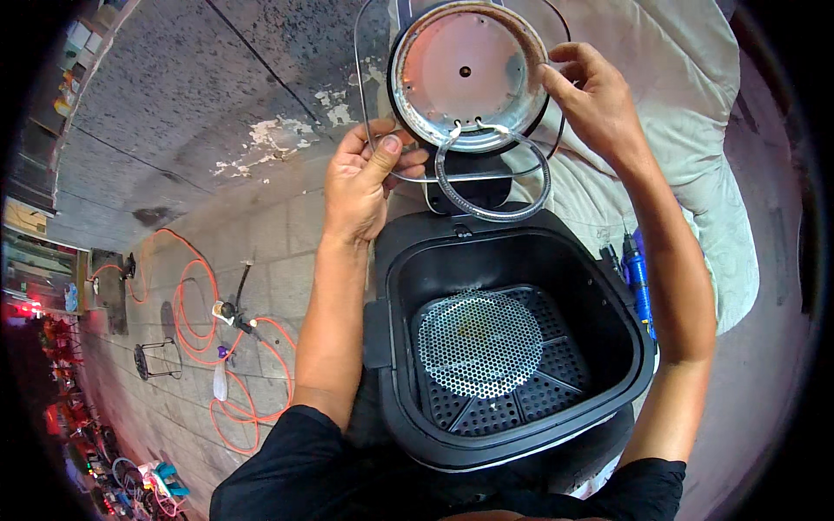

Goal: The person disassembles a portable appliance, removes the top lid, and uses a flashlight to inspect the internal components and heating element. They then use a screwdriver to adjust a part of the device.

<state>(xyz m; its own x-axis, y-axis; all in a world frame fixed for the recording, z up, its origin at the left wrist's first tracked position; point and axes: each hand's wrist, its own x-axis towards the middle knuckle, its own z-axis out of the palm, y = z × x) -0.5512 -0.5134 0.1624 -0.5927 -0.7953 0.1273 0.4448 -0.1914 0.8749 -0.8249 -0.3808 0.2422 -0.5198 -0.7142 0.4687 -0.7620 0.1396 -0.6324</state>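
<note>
A round metal housing (pixel 473 52) with a dull, stained inside and a black outer rim lies beyond the black air fryer body. From its lower edge hangs a coiled metal heating element (pixel 546 187). A thin, wide loop (pixel 357 52) runs around the housing. My left hand (pixel 365 169) is closed on this loop at the housing's lower left, thumb in front and fingers behind. At the right rim, my right hand (pixel 595 95) has its thumb and fingertips pressed on the housing's edge. Nearer me, a black basket (pixel 404 286) holds a perforated silvery disc (pixel 479 343) over a slotted tray.
A pale cloth (pixel 686 148) spreads beneath and right of the work. A blue screwdriver-like tool (pixel 637 273) lies by the basket's right side. At left, an orange cord (pixel 178 300) coils on the tiled floor, near a small black wire stand (pixel 158 359).
</note>
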